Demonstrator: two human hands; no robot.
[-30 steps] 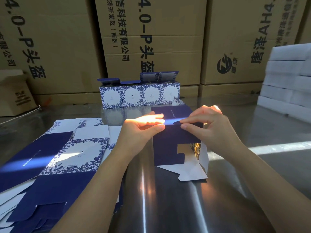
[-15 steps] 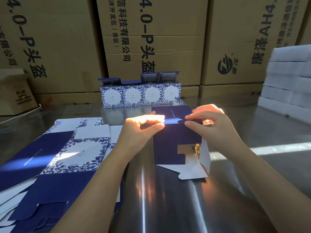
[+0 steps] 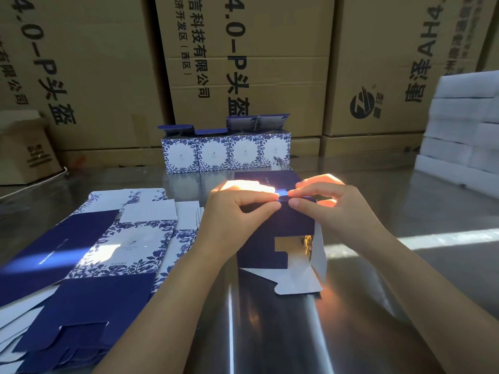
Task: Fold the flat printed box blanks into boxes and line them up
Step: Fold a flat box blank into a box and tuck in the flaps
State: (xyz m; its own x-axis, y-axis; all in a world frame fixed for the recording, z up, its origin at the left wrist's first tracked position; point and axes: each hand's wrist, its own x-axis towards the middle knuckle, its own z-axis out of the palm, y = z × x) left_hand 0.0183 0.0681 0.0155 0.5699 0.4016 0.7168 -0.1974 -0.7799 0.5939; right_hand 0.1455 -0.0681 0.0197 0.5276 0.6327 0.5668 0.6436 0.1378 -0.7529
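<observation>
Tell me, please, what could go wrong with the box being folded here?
The left hand and right hand pinch the top edge of the half-folded box; a hard squeeze might crease it. Its white bottom flaps lie splayed on the table and could get bent under.

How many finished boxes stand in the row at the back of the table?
4: far-left box, second box, third box, far-right box, side by side. More may hide behind.

Dim room, sun streak glaring off the table [image 3: 445, 238] (edges bowed).
</observation>
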